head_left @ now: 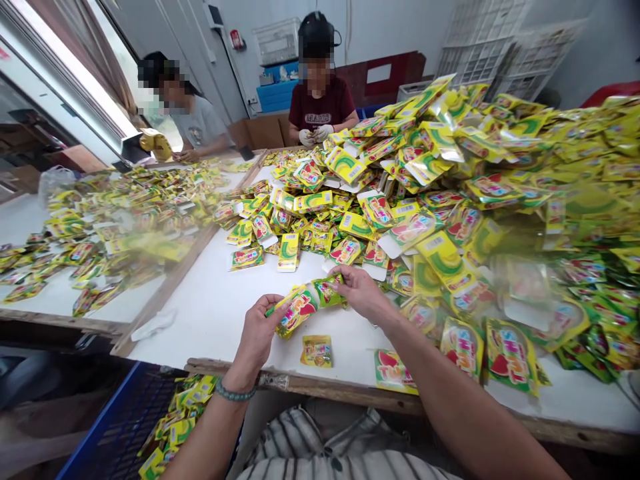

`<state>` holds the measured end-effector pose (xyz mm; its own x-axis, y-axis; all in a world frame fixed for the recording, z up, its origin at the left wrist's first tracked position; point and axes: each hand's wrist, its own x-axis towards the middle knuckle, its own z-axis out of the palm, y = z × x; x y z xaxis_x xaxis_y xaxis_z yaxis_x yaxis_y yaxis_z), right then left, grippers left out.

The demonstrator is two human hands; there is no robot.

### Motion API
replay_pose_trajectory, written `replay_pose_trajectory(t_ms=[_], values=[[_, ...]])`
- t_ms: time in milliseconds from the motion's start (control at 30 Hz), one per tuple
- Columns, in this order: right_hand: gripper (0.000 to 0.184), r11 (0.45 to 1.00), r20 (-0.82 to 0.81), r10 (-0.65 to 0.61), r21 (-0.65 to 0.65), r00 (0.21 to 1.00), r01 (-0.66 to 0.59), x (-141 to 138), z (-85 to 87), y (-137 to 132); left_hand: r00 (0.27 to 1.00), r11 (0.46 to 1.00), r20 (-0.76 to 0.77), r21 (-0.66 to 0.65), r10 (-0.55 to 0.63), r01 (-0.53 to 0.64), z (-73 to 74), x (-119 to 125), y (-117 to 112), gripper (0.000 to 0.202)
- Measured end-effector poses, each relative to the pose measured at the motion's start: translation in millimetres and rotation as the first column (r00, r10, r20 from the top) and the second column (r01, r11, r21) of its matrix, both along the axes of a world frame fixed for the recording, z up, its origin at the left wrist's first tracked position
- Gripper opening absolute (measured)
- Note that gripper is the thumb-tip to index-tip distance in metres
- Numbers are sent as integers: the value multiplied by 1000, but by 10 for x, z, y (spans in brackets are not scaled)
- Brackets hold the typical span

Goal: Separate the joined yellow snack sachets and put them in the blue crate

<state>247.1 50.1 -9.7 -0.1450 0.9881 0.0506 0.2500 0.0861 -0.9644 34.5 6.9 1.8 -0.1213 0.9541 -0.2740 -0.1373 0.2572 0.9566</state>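
My left hand (261,328) grips a small yellow-and-green candy box (299,311) by its left end, just above the white tabletop. At the box's right end, my right hand (364,291) pinches a shiny green candy packet (327,291). The packet touches the box's end; whether part of it sits inside I cannot tell. Below the box, a single yellow packet (317,351) lies flat on the table. Near my right forearm, another candy box (393,370) rests at the table's front edge.
A tall heap of candy boxes (390,160) covers the back and right. Green packets (580,327) lie at far right. A wooden strip (185,273) divides off more packets (115,227). A blue crate (117,420) stands below. Two people (320,107) sit across.
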Motion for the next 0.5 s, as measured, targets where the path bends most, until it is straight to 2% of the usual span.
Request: replay_pose_trajectory(t_ms=[133,233,400,500], values=[[16,994,162,107,-35,981,-103,29,181,-77,999,999,-23,35,-24,25,-52,13,-35,46],[16,988,221,148,-69,964,-136,28,272,-110,998,997,-23,43,-66,67,-64,25,-55,42],[17,997,136,79,-16,988,-77,15,235,-86,968,970,-82,36,-236,240,-8,-7,-24,36],[20,998,66,26,48,998,-29,-4,193,-80,960,960,-38,0,-278,279,57,-16,20,39]])
